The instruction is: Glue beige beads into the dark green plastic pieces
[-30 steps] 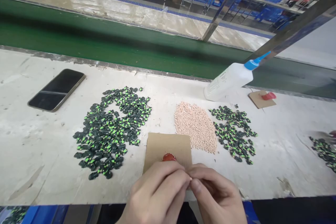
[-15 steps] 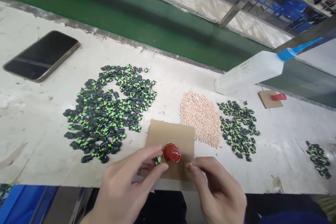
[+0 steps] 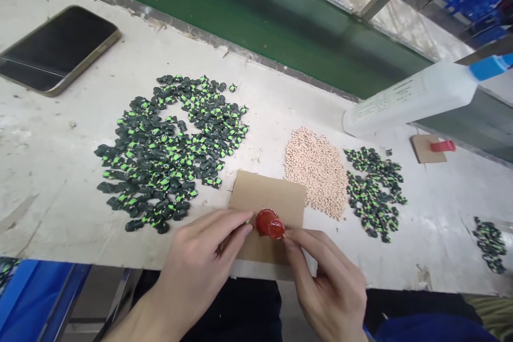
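Observation:
My left hand (image 3: 200,267) pinches a small black-and-green piece (image 3: 247,222) at its fingertips, just left of a red cap (image 3: 270,223) on a brown cardboard square (image 3: 266,200). My right hand (image 3: 326,283) has thumb and forefinger pressed together right beside the cap; whatever they hold is too small to make out. A large heap of black-and-green pieces (image 3: 168,144) lies to the left of the cardboard. A pile of small beige beads (image 3: 318,168) and a smaller heap of black-and-green pieces (image 3: 374,192) lie to its right.
A dark phone (image 3: 56,48) lies at the far left. A white bottle with a blue cap (image 3: 417,96) lies tilted at the back right, near another cardboard piece with a red cap (image 3: 433,147). A green conveyor belt (image 3: 240,5) runs behind the bench. More pieces (image 3: 489,240) lie at the right edge.
My hands have come apart and moved forward to the red cap. The left hand now shows a black-and-green piece at its fingertips. The camera has tilted downward.

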Motion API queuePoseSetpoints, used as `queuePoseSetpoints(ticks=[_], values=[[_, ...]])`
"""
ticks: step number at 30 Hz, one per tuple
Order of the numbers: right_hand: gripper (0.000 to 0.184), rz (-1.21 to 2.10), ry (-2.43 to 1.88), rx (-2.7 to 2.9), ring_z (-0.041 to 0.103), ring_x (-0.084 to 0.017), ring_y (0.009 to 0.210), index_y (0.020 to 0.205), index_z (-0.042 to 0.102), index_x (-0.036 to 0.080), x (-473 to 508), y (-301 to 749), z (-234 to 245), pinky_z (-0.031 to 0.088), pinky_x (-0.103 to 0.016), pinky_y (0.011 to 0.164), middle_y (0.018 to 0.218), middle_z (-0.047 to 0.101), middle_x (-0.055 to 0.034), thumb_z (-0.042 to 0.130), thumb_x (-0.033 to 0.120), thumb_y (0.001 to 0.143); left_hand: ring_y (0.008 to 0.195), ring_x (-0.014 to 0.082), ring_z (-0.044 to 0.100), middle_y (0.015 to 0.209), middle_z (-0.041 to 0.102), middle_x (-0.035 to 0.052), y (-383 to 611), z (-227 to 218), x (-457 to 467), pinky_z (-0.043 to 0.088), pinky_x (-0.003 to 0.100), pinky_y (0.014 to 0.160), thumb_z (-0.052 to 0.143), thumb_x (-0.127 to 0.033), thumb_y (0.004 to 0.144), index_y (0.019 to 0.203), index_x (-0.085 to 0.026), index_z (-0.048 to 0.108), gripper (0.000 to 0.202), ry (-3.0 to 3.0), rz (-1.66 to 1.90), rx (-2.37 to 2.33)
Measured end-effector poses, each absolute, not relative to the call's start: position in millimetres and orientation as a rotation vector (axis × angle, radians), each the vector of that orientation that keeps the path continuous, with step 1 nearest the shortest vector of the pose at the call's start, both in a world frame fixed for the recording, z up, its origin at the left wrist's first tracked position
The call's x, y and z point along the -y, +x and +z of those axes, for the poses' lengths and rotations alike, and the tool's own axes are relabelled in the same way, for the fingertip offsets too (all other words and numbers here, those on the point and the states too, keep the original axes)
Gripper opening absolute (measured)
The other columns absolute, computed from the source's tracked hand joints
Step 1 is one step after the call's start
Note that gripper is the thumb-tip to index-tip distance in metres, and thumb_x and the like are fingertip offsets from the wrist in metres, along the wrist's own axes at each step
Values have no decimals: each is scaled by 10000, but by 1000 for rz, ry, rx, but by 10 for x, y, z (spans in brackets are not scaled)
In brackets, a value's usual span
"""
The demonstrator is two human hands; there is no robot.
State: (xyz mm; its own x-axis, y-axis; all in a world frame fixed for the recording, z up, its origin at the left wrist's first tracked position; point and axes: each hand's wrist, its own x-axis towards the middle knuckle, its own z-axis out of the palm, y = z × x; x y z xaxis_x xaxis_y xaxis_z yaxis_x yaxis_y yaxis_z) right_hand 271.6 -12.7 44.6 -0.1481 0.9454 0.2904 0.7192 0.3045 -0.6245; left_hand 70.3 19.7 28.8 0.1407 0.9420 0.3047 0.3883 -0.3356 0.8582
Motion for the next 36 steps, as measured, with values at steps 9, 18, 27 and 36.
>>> queuePoseSetpoints(ticks=[9, 18, 27, 36], values=[[277, 391, -1464, 1952, 758, -155, 751, 1027, 694, 212, 150, 2703, 441, 627, -226, 681, 907, 769, -63, 624, -35, 920, 819, 143, 807, 951, 841, 50, 690, 301, -177, 624, 175, 838, 643, -45, 952, 1026, -149, 765, 176, 1765, 1133, -1291], [113, 1189, -1320, 1219, 745, -173, 711, 964, 781, 273, 159, 2702, 612, 661, -283, 644, 831, 733, -32, 689, 211, 987, 684, 114, 804, 806, 844, -77, 775, 609, -168, 635, 111, 650, 723, -106, 853, 937, -323, 817, 251, 1080, 1016, -1171], [139, 1334, -1225, 1078, 815, -180, 879, 1022, 804, 329, 227, 2646, 677, 696, -281, 763, 1039, 848, -35, 707, 234, 991, 646, 146, 792, 689, 813, -48, 824, 658, -127, 656, 181, 623, 763, -209, 872, 870, -328, 857, 151, 786, 763, -1004], [231, 1252, -1265, 1242, 821, -171, 837, 1055, 781, 334, 241, 2641, 719, 691, -250, 751, 1047, 839, -24, 662, 144, 998, 625, 173, 798, 668, 815, -27, 792, 673, -125, 667, 214, 605, 773, -202, 862, 868, -314, 860, 141, 841, 758, -1013]])
